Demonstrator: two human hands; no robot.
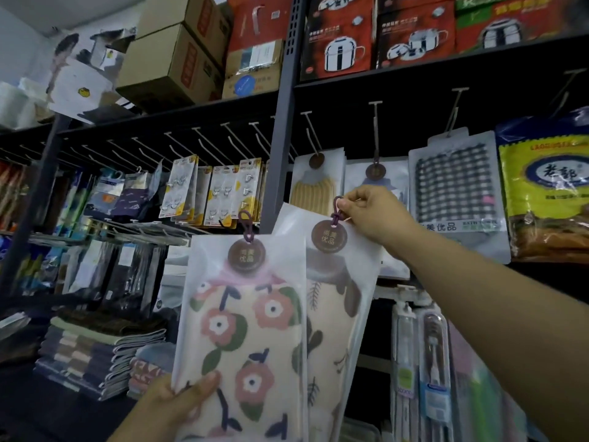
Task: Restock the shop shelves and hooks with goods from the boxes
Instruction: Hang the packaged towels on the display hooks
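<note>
The right hand [376,218] pinches the purple loop [337,209] of the rear towel pack [331,301], lifting it toward the hook [375,129] at twelve o'clock. The left hand [178,400] grips the floral pack [245,330] at six. The loop is small; misjudging the hook tip could drop the pack.

Carried on the dark top shelf [414,67]: brown cartons [172,59] at left, red pot boxes [379,33] at right. Hung from wire hooks [204,138] beneath: hook cards [220,189] and packaged towels [455,186].
</note>
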